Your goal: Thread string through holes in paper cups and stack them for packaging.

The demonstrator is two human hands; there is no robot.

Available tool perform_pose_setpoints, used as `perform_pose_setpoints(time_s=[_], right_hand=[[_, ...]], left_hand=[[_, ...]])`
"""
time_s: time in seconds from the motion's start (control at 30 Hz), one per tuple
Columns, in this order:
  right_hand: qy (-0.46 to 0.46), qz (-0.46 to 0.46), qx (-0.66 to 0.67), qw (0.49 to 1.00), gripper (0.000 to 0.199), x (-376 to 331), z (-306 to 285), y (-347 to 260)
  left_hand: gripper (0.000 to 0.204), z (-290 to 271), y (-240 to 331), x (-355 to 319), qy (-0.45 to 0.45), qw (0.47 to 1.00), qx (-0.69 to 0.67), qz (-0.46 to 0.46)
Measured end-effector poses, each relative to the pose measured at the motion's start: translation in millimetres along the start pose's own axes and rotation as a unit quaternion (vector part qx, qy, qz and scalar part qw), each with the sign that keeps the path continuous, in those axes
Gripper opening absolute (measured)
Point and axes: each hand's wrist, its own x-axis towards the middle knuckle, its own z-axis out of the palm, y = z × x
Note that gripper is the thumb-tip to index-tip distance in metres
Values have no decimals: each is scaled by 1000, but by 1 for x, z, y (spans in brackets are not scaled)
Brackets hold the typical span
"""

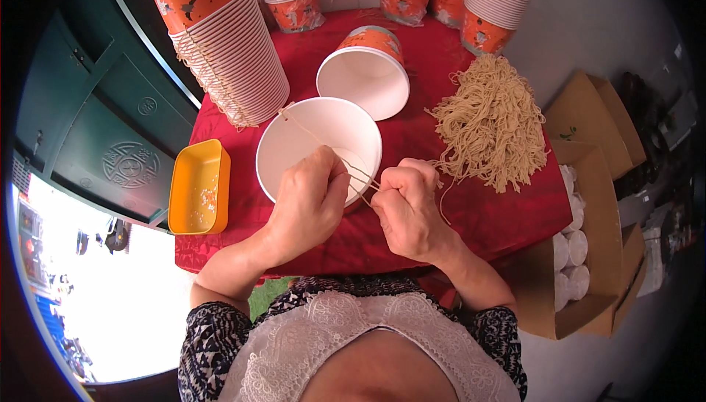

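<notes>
My left hand [312, 192] is closed on a thin beige cord [305, 128] in front of a white-lined paper bucket [276, 148]. The cord runs from the bucket's far rim across its open mouth to my fingers. My right hand [407, 211], a little to the right, is closed with its fingers pinched on cord strands that stretch between the two hands. Another strand hangs down past my right hand. Behind the bucket, a second paper bucket [362, 82] with an orange print lies tilted, its mouth toward me.
A tall stack of nested paper buckets [232, 56] with cords along their rims leans at the left. Beside it sits a yellow plastic box [175, 196] with white bits inside. A heap of cords [493, 123] lies at the right on the red tablecloth [507, 222]. Cardboard boxes [607, 225] stand beyond.
</notes>
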Motion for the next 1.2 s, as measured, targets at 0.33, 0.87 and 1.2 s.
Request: perform_pose_setpoints(time_s=[0.33, 0.87, 1.2], right_hand=[[12, 23, 36, 999, 20, -8, 4, 5], [132, 139, 143, 971, 20, -8, 16, -17], [110, 111, 193, 969, 20, -13, 21, -14]], left_hand=[[9, 4, 2, 5, 10, 1000, 22, 17], [18, -7, 16, 1, -10, 991, 44, 124], [21, -3, 14, 2, -18, 984, 38, 172]])
